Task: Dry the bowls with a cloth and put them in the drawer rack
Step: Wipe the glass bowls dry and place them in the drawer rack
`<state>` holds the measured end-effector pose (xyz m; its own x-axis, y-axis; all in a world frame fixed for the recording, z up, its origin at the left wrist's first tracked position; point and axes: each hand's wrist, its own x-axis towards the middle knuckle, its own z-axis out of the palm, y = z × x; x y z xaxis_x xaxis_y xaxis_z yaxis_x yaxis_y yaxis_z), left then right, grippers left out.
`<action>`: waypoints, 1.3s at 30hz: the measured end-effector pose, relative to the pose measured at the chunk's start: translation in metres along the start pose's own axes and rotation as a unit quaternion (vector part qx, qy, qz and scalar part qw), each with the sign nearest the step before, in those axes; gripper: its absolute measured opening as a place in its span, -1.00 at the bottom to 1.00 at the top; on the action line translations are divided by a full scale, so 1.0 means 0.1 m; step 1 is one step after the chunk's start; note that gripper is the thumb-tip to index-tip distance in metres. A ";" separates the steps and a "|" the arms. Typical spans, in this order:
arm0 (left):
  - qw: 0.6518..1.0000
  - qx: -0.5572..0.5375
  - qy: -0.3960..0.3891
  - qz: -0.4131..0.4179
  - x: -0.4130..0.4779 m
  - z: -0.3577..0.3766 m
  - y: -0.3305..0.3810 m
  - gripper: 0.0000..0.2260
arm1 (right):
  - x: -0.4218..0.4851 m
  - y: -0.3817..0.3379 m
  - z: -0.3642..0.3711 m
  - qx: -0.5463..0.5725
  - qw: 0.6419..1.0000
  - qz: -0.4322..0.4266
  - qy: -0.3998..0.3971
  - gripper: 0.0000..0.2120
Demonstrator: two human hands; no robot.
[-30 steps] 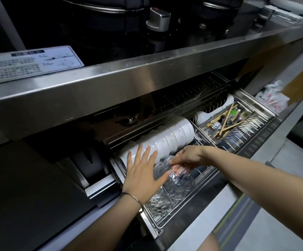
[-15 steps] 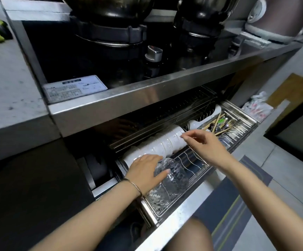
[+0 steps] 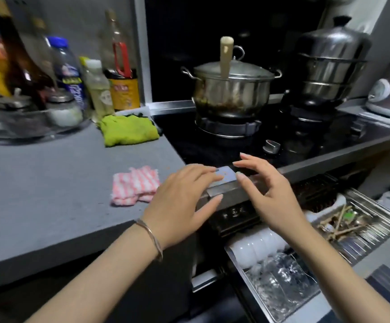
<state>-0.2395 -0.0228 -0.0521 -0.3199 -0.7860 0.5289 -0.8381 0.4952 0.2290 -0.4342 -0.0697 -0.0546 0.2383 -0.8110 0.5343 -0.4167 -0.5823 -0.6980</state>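
Note:
The drawer rack (image 3: 343,257) stands pulled out at lower right. A row of white bowls (image 3: 256,247) stands on edge in it, with clear glass bowls (image 3: 280,280) in front of them. A pink-and-white striped cloth (image 3: 134,187) lies folded on the grey counter. My left hand (image 3: 182,201) hovers above the counter's edge, fingers straight, holding nothing. My right hand (image 3: 266,190) hangs beside it over the stove's front edge, fingers relaxed and empty. Both hands are well above the drawer.
A lidded steel pot (image 3: 231,89) and a steamer pot (image 3: 329,66) sit on the black stove. A green cloth (image 3: 128,131) lies at the counter's back, beside several bottles (image 3: 72,73). A cutlery tray (image 3: 352,224) with chopsticks fills the drawer's right part.
Both hands have lifted out of the drawer up to counter height. My left hand has left the glass bowls. The view has tilted up onto the stove and counter.

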 end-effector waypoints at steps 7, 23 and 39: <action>0.988 0.060 0.025 -0.140 -0.48 -0.65 -0.72 -0.53 | 0.29 -0.55 0.83 -0.006 0.987 -0.079 -0.138 -0.77; 0.953 -0.189 0.043 -0.233 -0.72 -1.14 -1.08 -0.77 | 0.55 -0.96 1.25 0.101 0.964 -0.014 -0.246 -0.85; 0.935 -0.207 0.117 -0.262 -1.02 -2.36 -1.48 -0.90 | 0.68 -2.12 2.56 0.568 0.509 0.239 -0.601 -0.15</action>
<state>0.0220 0.0717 0.0528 0.2328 -0.8825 0.4086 -0.5938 0.2038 0.7784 -0.1051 -0.0158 0.0069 0.9969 0.0735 -0.0266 -0.0653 0.5955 -0.8007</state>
